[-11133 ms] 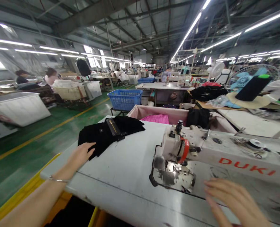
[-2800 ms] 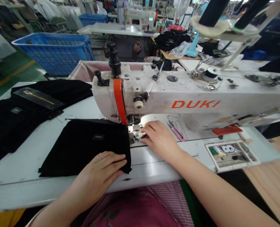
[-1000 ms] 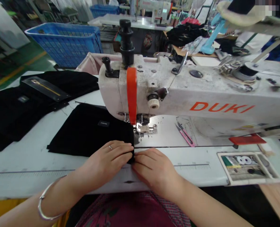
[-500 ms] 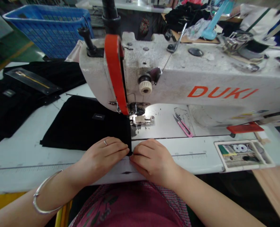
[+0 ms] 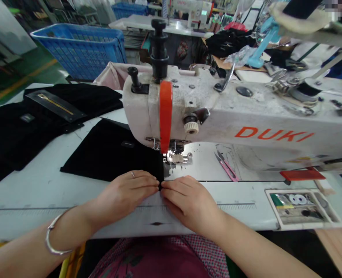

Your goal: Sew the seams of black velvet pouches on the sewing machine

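Cloth (image 5: 107, 150) is lying at nine o'clock from the presser foot (image 5: 176, 158). Left hand (image 5: 130, 191) and right hand (image 5: 191, 199) are touching its near corner, fingers together; whether thumbs are clamping, I cannot tell. Aligning edges evenly is probably helping.

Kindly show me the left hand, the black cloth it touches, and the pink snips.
Left hand (image 5: 132, 190): head view, back of the hand.
Black cloth (image 5: 108, 152): head view, middle of its upper face.
Pink snips (image 5: 226, 170): head view, on the handle.
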{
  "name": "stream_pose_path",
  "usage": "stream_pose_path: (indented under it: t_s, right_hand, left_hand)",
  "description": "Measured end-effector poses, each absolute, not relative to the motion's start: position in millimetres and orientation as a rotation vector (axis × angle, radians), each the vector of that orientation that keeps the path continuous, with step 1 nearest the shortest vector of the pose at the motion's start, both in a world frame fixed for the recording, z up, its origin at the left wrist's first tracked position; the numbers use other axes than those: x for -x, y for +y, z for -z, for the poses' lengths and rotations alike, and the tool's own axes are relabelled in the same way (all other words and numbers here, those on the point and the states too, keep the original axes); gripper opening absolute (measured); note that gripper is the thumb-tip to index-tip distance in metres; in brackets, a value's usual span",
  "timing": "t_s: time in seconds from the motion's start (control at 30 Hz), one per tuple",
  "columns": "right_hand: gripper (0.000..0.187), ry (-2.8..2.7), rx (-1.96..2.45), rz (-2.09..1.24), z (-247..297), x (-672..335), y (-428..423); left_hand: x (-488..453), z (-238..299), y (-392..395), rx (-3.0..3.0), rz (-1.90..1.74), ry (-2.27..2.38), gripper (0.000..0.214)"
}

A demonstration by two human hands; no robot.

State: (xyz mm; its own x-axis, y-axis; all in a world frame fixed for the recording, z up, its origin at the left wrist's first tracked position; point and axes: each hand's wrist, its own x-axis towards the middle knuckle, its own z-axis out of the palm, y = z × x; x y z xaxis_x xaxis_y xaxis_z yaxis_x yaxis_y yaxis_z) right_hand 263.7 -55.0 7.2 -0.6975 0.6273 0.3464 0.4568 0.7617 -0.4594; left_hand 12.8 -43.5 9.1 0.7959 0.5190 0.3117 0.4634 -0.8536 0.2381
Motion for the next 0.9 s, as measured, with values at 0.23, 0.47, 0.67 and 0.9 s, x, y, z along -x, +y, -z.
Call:
stream_pose_path:
  t_s: [0.23,0.47,0.67,0.9]
  right_hand:
    - [0.019,-2.514,0.827,-0.375,-12,-261,-33]
    - [0.026,-2.513,0.897,-0.336,-5,-256,-19]
    - [0.026,-2.461,0.933,-0.341,5,-253,-11]
    - [0.024,-2.432,0.879,-0.302,8,-251,-8]
  left_hand:
    - [-12,-8,-14,-2.882,-0.622,0.784,0.031]
    - [-7,1,13,-2.819,-0.647,0.855,0.033]
    - [-7,6,34,-2.809,-0.666,1.008,0.031]
    - [-6,17,46,-2.792,-0.669,1.141,0.029]
